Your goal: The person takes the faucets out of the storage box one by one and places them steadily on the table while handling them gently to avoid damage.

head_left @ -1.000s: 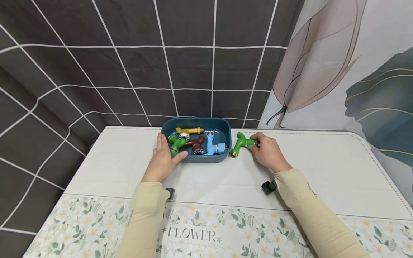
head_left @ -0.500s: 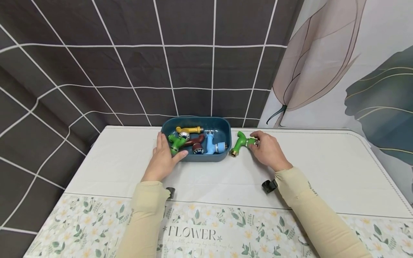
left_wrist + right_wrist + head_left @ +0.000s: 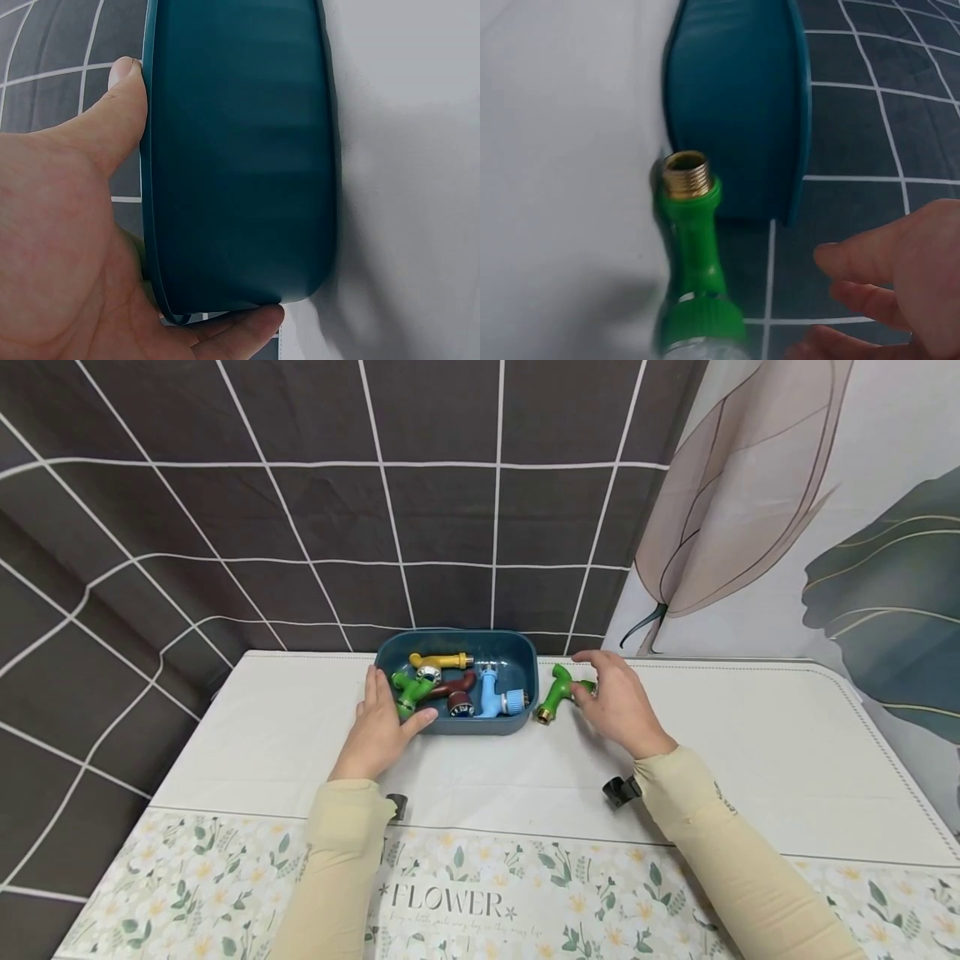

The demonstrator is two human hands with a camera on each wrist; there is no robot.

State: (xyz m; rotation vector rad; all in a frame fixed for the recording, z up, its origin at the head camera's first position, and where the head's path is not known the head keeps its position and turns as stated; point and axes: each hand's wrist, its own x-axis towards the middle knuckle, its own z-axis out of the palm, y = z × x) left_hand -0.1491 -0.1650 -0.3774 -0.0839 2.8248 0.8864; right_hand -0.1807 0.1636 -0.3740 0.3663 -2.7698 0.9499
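A dark teal plastic basin [image 3: 480, 725] holds several taps: a yellow tap [image 3: 442, 662], a green tap [image 3: 413, 691], a dark red tap [image 3: 460, 702] and a light blue tap [image 3: 491, 693]. My left hand [image 3: 372, 732] rests on the basin's left end, fingers straight along the end wall and thumb at the front rim; the left wrist view shows the basin's outer side [image 3: 240, 157]. Right of the basin, another green tap [image 3: 557, 692] with a brass threaded end lies on the table. My right hand [image 3: 618, 703] hovers by it, fingers and thumb apart, gripping nothing.
A dark tiled-pattern backdrop [image 3: 442, 518] rises right behind the table. The white table cover [image 3: 750, 760] has a floral front band [image 3: 465, 860] reading "FLOWER". A leaf-patterned curtain [image 3: 750, 527] hangs at the back right.
My right hand has let go of the green tap beside the basin, its fingers spreading apart and lifting slightly. The tap stays in place. My left hand has stayed at the basin.
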